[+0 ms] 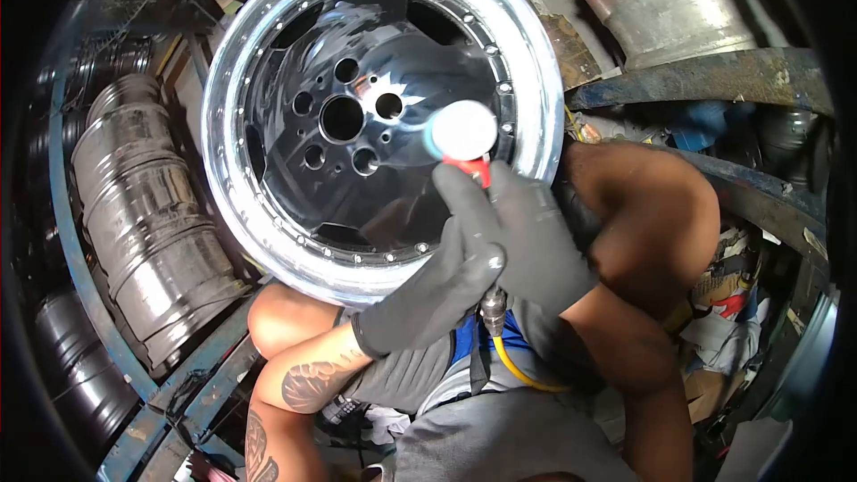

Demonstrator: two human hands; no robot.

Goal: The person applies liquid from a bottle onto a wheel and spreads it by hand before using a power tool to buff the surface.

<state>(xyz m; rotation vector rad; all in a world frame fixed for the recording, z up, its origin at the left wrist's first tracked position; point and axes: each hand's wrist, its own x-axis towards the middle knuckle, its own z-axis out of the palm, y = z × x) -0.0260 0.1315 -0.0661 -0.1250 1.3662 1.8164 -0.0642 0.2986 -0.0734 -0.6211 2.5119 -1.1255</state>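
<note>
A large wheel rim with a glossy black face and a bright metal lip rests across my lap and knees, its face turned up. Over the right part of its face is a small air polisher with a round white pad, whose edge is smeared by motion. My right hand, in a dark glove, is closed round the polisher's body just below its red part. Crossing from the left, my gloved left hand is also closed on the tool, lower down. A yellow air hose runs from the metal fitting beneath my hands.
Stacked metal rims lie on a blue metal frame at left. Another rim barrel with red marks stands at upper right, behind a worn metal bar. Papers and scraps are heaped at lower right.
</note>
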